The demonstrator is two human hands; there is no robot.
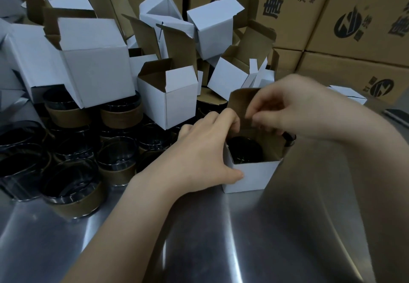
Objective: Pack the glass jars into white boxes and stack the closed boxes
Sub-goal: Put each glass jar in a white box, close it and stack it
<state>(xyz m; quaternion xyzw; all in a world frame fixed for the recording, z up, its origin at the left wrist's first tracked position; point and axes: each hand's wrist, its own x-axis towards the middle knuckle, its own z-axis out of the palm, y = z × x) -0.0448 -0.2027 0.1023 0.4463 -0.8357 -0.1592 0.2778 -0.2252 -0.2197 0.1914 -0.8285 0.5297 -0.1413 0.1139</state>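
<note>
White box (254,176) gripped; open boxes (97,68) heaped over jars (73,185).

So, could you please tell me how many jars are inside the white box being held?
1: a dark jar sits inside the white box, between the left hand and the right hand, whose fingers pinch its flap. Anything beneath is hidden.

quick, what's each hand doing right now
left hand: grips the white box by its left side.
right hand: pinches the lid flap of that box.
</note>
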